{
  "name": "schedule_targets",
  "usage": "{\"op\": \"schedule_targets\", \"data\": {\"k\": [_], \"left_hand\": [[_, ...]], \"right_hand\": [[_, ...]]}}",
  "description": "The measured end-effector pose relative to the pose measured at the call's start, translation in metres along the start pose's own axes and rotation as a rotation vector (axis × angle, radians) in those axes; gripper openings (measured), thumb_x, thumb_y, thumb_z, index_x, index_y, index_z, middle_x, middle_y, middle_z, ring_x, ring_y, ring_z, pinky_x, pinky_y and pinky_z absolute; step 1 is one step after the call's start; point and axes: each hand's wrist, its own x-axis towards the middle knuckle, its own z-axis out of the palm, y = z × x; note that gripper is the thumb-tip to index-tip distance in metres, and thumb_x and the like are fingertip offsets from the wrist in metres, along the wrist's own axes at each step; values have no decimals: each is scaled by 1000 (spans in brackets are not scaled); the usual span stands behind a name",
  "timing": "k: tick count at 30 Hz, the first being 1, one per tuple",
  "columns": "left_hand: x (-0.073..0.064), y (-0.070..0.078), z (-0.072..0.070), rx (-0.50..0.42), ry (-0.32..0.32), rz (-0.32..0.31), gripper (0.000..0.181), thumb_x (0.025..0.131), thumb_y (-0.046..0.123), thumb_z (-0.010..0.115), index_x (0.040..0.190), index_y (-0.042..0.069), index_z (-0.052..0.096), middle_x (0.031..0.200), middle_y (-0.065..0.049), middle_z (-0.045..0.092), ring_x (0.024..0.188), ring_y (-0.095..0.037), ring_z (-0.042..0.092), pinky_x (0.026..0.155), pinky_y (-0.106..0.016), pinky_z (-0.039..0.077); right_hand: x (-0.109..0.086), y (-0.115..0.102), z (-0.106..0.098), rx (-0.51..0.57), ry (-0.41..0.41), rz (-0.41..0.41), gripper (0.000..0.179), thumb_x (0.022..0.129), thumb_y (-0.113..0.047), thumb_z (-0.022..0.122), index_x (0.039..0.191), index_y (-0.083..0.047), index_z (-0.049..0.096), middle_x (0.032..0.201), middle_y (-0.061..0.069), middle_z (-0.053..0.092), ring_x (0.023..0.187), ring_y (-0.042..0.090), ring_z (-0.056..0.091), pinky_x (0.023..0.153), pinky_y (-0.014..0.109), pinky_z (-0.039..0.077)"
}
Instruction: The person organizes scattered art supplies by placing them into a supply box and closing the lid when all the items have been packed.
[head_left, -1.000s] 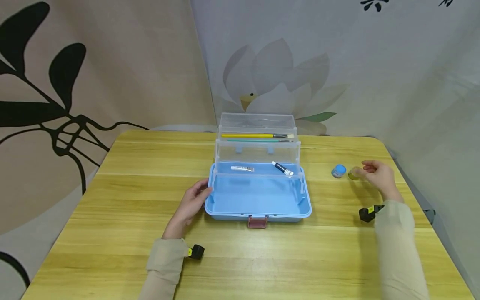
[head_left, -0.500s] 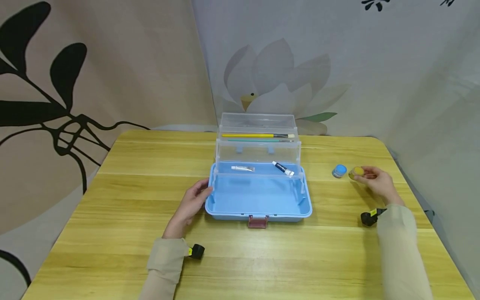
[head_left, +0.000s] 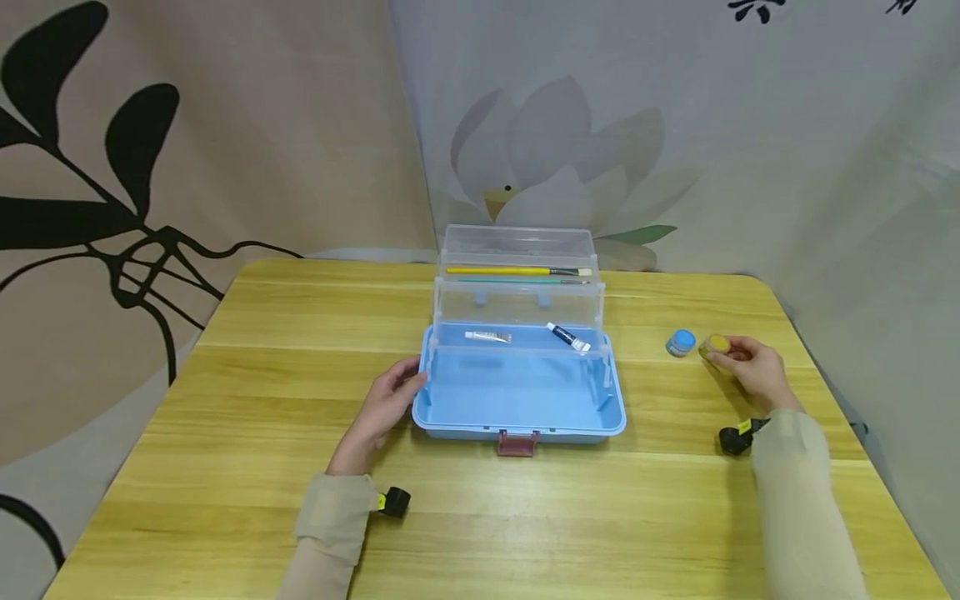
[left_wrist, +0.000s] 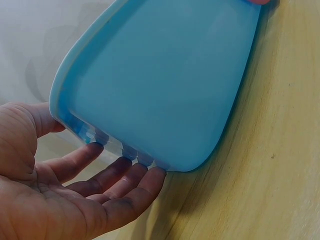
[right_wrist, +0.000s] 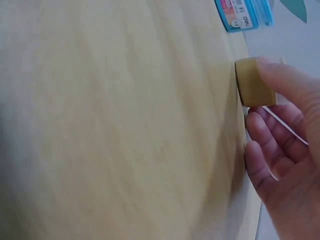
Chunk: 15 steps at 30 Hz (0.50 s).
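A light-blue plastic storage box (head_left: 517,392) stands with its clear tiered trays raised at the back. My left hand (head_left: 384,404) holds the box's left side. In the left wrist view, the thumb is at the rim and the fingertips (left_wrist: 155,175) press the outer wall. On the right, my right hand (head_left: 761,371) pinches a small yellow-capped jar (head_left: 714,345) beside a blue-capped jar (head_left: 680,342). In the right wrist view, my thumb lies on the yellow jar (right_wrist: 252,82); the index finger is mostly hidden behind it. The blue jar (right_wrist: 242,14) carries a printed label.
A yellow-handled brush (head_left: 498,271) and a thin green brush (head_left: 517,282) lie in an upper tray. Two paint tubes, one white (head_left: 487,337) and one black (head_left: 567,337), lie in a lower tray. A dark red latch (head_left: 517,443) hangs from the box's front over the wooden table (head_left: 487,525).
My right hand has drawn back slightly from over the yellow jar to its right side, leaving the yellow cap in sight. The left hand stays on the box.
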Motion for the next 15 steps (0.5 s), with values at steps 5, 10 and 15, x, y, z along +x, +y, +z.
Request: {"op": "schedule_targets", "data": {"k": [5,10,15], "left_hand": [[0,1,0,6,-2,2,45,98,19,49,138,2,41,135,-19,45,120,-30,45,97,-40,42],[0,1,0,9,2,0,45,98,19,50,138,2,41,135,-19,45,120,-30,45,98,-42,41],[1,0,0,9,3,-7,45,97,19,50,138,2,41,136,-19,45,121,-31,44,100,-43,40]], "right_hand": [[-3,-5,-1,-1,17,-6,63,91,-39,58,128,11,47,113,25,54,85,4,45,61,10,40],[-5,-19,-5,35,50,-21,61,91,-37,59,126,11,48,109,23,54,78,-5,43,59,11,42],[-1,-41,-11,31,75,-34,65,90,-38,60,129,11,46,110,22,54,81,-2,44,60,10,40]]}}
